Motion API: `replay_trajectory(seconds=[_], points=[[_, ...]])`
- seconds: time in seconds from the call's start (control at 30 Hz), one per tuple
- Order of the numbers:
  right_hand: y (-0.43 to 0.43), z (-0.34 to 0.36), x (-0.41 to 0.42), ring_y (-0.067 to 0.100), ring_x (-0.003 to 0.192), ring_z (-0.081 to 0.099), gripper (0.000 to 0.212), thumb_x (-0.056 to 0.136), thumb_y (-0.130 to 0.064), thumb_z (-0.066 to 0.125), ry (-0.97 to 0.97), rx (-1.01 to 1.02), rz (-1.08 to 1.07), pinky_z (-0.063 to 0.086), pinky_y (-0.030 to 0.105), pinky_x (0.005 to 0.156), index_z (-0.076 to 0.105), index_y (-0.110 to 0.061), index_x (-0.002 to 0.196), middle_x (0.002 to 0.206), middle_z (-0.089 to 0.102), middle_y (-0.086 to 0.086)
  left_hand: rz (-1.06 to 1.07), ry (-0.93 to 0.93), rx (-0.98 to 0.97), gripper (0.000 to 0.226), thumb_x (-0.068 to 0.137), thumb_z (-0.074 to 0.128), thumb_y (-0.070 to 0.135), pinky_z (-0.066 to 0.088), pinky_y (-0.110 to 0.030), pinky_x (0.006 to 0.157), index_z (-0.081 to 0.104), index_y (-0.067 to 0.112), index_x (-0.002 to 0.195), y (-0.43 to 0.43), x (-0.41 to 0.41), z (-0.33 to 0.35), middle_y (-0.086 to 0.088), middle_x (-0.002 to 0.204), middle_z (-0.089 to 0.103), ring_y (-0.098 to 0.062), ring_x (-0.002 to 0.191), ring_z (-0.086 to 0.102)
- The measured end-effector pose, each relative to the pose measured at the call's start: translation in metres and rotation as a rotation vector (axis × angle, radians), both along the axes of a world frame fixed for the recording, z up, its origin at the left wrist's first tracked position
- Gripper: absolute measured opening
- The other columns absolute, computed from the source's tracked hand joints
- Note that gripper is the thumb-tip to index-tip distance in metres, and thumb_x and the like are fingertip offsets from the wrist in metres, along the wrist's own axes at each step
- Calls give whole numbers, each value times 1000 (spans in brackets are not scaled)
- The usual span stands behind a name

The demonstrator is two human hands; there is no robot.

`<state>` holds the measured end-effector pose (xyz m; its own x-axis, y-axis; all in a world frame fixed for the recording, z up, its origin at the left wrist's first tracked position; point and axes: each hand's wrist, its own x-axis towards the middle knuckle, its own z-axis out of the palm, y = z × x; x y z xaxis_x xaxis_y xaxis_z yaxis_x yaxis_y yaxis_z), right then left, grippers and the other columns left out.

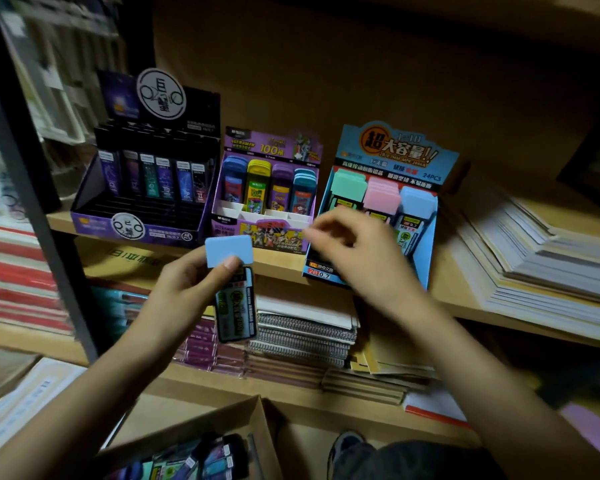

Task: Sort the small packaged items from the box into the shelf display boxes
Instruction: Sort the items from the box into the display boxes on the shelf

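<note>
Left hand point(184, 289) is raised in front of the wooden shelf point(278, 263), thumb and fingers clamped on a blue-capped lead case point(234, 306) held upright, cap on top. Right hand point(357, 251) hovers at the front of the blue display box point(395, 150), fingers curled. It is motion-blurred, so I cannot tell whether it pinches anything.

That box stands at the shelf's front edge and holds rows of similar cases with green, pink and blue caps. Just left of it sits a purple display box point(267, 143) with blue, yellow, purple and teal cases. Further left is a black-and-purple display box point(94, 223) of slim dark tubes. Behind them the back wall is plain brown board, and the light is dim.

A slanting stack of paper point(534, 254) lies on the right of the shelf. On the tier below lie spiral notebooks point(302, 334) and flat purple packs point(201, 344). A dark metal upright point(32, 202) runs down the left, with blurred red-edged stacks point(14, 278) beyond it.

At the bottom, an open cardboard box point(181, 422) is cut off by the frame edge. The loose packaged items point(194, 459) inside it are too dark to read. A shoe point(347, 445) shows beside it.
</note>
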<state>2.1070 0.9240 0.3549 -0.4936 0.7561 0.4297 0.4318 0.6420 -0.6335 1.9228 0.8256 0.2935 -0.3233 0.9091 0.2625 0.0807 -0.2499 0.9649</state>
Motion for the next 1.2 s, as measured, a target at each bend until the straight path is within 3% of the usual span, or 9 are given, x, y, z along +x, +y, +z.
replay_trajectory(seconds=[0.13, 0.27, 0.33, 0.43, 0.53, 0.6, 0.8, 1.03, 1.2], points=[[-25, -11, -34, 22, 84, 61, 16, 89, -20, 61, 102, -290, 209, 51, 33, 77, 64, -16, 105, 92, 61, 0, -92, 21, 26, 34, 81, 54, 31, 54, -19, 77, 64, 20, 111, -1, 7, 1, 3, 104, 71, -9, 97, 66], [-26, -6, -33, 12, 76, 56, 9, 89, -9, 61, 123, -271, 244, 49, 29, 73, 65, -9, 97, 83, 59, -1, -142, 15, 33, 34, 83, 52, 30, 54, -23, 80, 62, 21, 115, 1, 15, 1, 3, 107, 70, -10, 100, 66], [-22, 0, -25, 1, 72, 54, 7, 88, -7, 61, 135, -224, 251, 46, 18, 66, 65, -9, 94, 80, 59, -4, -165, 76, 32, 35, 83, 52, 34, 54, -25, 82, 59, 25, 116, 6, 18, 4, 6, 108, 69, -8, 102, 64], [-5, 19, -1, -9, 68, 54, 12, 89, -7, 59, 211, -133, 174, 42, 8, 61, 62, -18, 91, 82, 59, -12, -148, 377, 45, 45, 76, 52, 51, 53, -25, 87, 56, 22, 110, 17, 24, 12, 10, 109, 64, -1, 103, 60], [18, 38, 36, -8, 74, 56, 14, 89, -9, 60, 286, 6, 28, 45, 11, 66, 62, -23, 91, 85, 61, -13, -70, 814, 94, 56, 76, 48, 58, 39, -15, 92, 52, 21, 119, 36, 33, 16, 11, 117, 53, 0, 111, 47], [33, 44, 62, -4, 76, 57, 14, 89, -9, 60, 351, 86, -79, 48, 15, 69, 62, -23, 92, 86, 62, -12, -71, 926, 123, 56, 80, 53, 52, 35, -22, 95, 51, 18, 124, 54, 40, 17, 5, 122, 52, -8, 116, 44], [63, 36, 103, -4, 74, 55, 12, 89, -9, 58, 515, 211, -283, 45, 14, 67, 61, -18, 96, 85, 59, -10, -68, 1076, 154, 55, 82, 66, 41, 40, -35, 97, 53, 13, 127, 96, 61, 10, -3, 127, 55, -20, 118, 48], [78, 16, 103, -8, 84, 55, 13, 91, -9, 57, 335, 228, -235, 45, 14, 73, 61, -18, 99, 90, 58, -17, -17, 1099, 145, 35, 85, 65, 35, 43, -29, 78, 60, 17, 114, 104, 71, -3, 2, 112, 57, -16, 105, 53], [86, 9, 106, -14, 83, 57, 12, 91, -9, 57, 281, 152, -204, 46, 6, 67, 63, -15, 100, 92, 61, -13, -10, 1094, 142, 35, 85, 65, 36, 45, -32, 77, 60, 16, 114, 104, 72, -3, 2, 110, 58, -16, 103, 53]])
